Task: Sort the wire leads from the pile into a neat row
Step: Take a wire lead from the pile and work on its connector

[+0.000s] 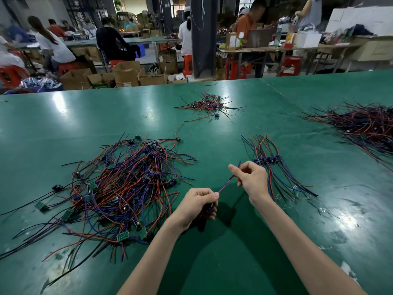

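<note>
A big tangled pile of red, blue and black wire leads (119, 188) with small green boards lies on the green table (212, 262) to the left. To the right, a short neat row of leads (269, 160) lies with the blue parts lined up. My left hand (196, 206) grips one lead by its dark component end. My right hand (252, 179) pinches the same lead's wires (226, 184) farther along, so the lead is stretched between both hands above the table.
A smaller heap of leads (209, 106) sits at the middle back and a large heap (361, 124) at the far right. A single loose red lead (177, 130) lies between the piles. Beyond the table's far edge are seated people, cardboard boxes and red stools.
</note>
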`<state>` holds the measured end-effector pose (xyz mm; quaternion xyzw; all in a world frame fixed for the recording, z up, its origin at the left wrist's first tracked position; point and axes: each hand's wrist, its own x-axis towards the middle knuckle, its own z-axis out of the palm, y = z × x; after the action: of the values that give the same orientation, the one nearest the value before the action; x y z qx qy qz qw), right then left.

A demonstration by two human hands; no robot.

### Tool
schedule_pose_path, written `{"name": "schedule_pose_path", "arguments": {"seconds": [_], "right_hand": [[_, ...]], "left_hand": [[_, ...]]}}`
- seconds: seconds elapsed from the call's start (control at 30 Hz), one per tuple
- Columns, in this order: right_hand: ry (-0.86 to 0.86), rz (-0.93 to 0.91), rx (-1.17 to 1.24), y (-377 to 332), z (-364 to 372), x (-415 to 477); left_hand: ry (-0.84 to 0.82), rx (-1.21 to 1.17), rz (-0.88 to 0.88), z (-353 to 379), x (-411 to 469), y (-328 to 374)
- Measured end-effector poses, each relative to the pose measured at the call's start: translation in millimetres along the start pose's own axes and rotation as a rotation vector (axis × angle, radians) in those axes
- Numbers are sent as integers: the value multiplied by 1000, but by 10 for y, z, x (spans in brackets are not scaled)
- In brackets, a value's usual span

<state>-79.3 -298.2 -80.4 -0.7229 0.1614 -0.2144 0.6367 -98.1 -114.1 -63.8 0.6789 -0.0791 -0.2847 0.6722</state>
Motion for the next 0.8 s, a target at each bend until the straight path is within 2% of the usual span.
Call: {"name": "schedule_pose_path", "arguments": {"seconds": [0.13, 0.3, 0.47, 0.57, 0.63, 0.7, 0.8], "right_hand": [[2, 14, 46, -53, -26, 1], [-39, 322, 441, -187, -43, -10], [-118, 610, 705, -277, -54, 8], [-153, 713, 826, -279, -46, -14], [-151, 711, 811, -286, -45, -24], [-125, 626, 707, -294, -53, -33], [-38, 299, 392, -279, -76, -47]], "left_hand": [[-8, -4, 13, -14, 9, -6], [24, -16, 42, -76, 11, -4], [38, -34, 66, -113, 2, 5], [35, -37, 72, -114, -1, 7], [35, -38, 73, -118, 1, 5], [34, -39, 75, -123, -1, 4], [28, -30, 78, -134, -10, -1]]}}
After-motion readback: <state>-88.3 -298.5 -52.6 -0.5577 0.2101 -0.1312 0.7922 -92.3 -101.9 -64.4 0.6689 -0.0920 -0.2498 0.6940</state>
